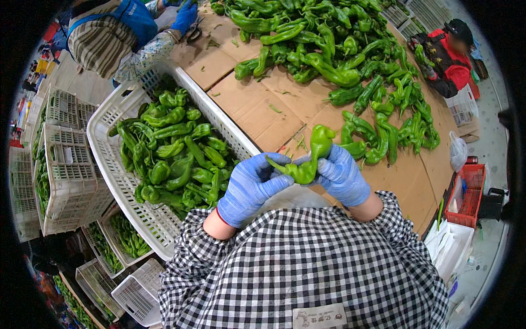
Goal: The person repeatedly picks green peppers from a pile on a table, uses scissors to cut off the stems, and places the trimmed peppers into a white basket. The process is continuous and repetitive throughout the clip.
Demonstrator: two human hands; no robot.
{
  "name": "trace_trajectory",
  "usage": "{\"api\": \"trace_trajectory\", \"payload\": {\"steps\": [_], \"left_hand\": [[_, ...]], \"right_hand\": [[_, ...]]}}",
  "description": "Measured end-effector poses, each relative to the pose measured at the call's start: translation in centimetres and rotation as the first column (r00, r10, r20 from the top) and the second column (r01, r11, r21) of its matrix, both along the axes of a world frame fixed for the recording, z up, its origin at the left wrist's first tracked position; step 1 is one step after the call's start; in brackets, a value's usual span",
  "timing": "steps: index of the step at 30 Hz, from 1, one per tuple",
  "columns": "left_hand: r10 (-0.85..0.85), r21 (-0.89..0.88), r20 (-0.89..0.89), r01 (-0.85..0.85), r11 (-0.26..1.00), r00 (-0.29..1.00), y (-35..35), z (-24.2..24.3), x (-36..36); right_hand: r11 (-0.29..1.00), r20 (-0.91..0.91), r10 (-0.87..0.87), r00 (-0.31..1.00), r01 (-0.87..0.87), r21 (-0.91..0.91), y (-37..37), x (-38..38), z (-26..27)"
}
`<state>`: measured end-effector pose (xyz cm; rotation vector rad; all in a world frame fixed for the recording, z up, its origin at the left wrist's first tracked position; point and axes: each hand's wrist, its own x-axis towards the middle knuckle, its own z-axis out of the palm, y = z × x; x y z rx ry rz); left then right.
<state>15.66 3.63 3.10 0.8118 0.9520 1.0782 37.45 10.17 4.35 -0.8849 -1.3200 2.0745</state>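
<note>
A curved green pepper [315,152] is held up in front of my chest, its stem pointing left. My left hand [251,187], in a blue knit glove, grips the stem end between thumb and fingers. Around the pepper's middle, my right hand [344,177] in a matching glove has its fingers closed. Just left of my left hand stands a white plastic crate [213,109] with many green peppers [176,152] inside. Beyond my hands, a large heap of green peppers [312,45] covers the far part of the cardboard-topped table [254,103].
At upper left a person in blue gloves [185,18] works beside scissors [194,33]. Another person [446,57] sits at the right edge. Stacked crates [74,160] stand on the left. A red basket [466,197] and a white bin [458,251] are at right.
</note>
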Motion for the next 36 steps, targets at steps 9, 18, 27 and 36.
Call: {"api": "trace_trajectory", "payload": {"steps": [9,18,27,36], "left_hand": [[0.241,0.243,-0.707,-0.091,0.966,0.665,-0.5,0.1,-6.9],[0.022,0.012,-0.908,-0.026,1.0,0.419,-2.6,-0.5,-12.1],[0.165,0.238,-0.824,0.066,0.969,0.543,0.8,-0.2,-6.1],[0.1,0.194,-0.789,0.092,0.977,0.606,1.1,-0.1,-4.7]], "right_hand": [[0.655,0.56,-0.409,0.721,-0.196,0.73,4.0,4.0,-2.3],[0.743,0.858,-0.512,-0.044,-0.524,0.416,11.4,14.4,-6.8],[0.58,0.661,-0.685,0.307,-0.32,0.749,10.7,15.7,-6.8],[0.666,0.528,-0.615,0.585,0.028,0.745,10.2,12.4,-8.5]]}}
